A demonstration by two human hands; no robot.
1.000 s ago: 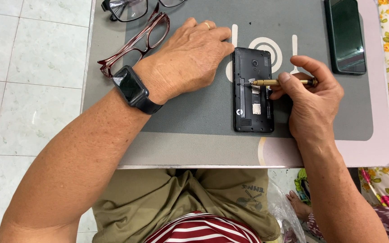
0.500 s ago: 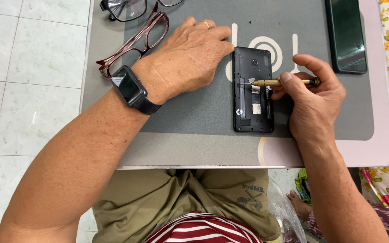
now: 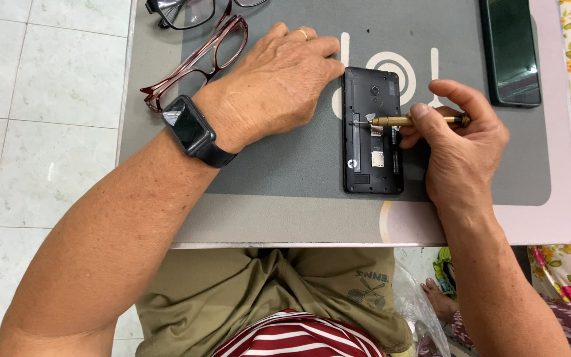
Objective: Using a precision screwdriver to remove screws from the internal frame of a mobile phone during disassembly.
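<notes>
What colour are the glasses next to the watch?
Dark red glasses, seen best in the head view.

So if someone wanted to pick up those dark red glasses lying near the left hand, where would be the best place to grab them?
Probably the bridge of the dark red glasses, or the frame beside it, coming from above and from the table's left edge. They lie flat on the grey mat, the left hand crowds their right side, and black glasses sit just beyond, so the left is the open side. Pinching the frame keeps fingers off the lenses.
</notes>
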